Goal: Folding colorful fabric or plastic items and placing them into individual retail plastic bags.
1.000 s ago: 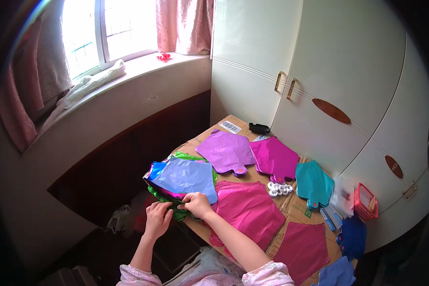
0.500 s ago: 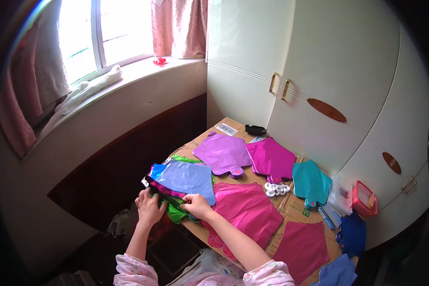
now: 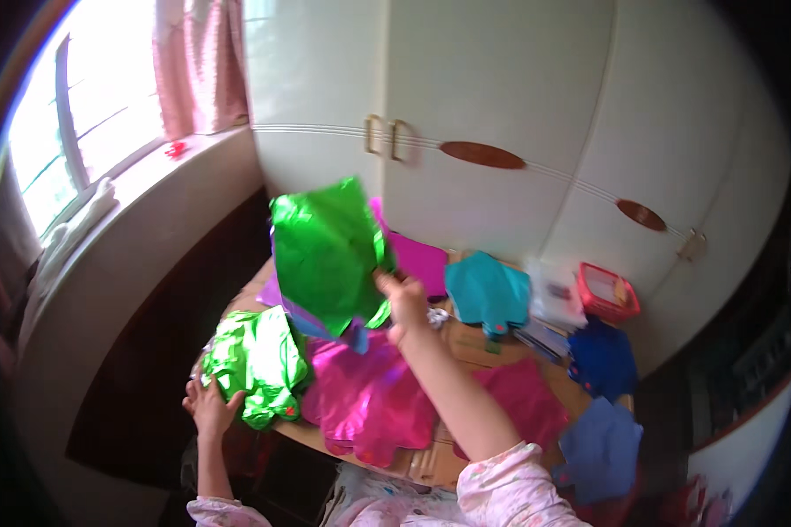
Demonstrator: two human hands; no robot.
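Observation:
My right hand [image 3: 404, 303] grips one corner of a flat, shiny green foil balloon [image 3: 325, 250] and holds it up over the table. Behind it, part of a periwinkle-blue foil piece [image 3: 359, 338] shows, and I cannot tell whether that is held too. My left hand [image 3: 209, 406] has its fingers spread at the near-left edge of a crumpled pile of bright green foil balloons [image 3: 257, 360]. To the right of that pile lie glossy pink foil balloons [image 3: 369, 395]. The raised green balloon hides much of the purple foil [image 3: 271, 292] behind it.
A cardboard-topped table [image 3: 426, 464] carries magenta [image 3: 420, 262], teal [image 3: 490, 288], dark pink [image 3: 523, 400], dark blue [image 3: 602, 360] and pale blue foil [image 3: 599, 448]. Clear plastic bags [image 3: 555, 294] lie beside a red basket [image 3: 608, 292]. A white wardrobe [image 3: 492, 79] stands behind.
My view has turned right. My right hand has moved away from my left, lifting a green foil balloon. My left hand's fingers have spread. The green pile is now uncovered.

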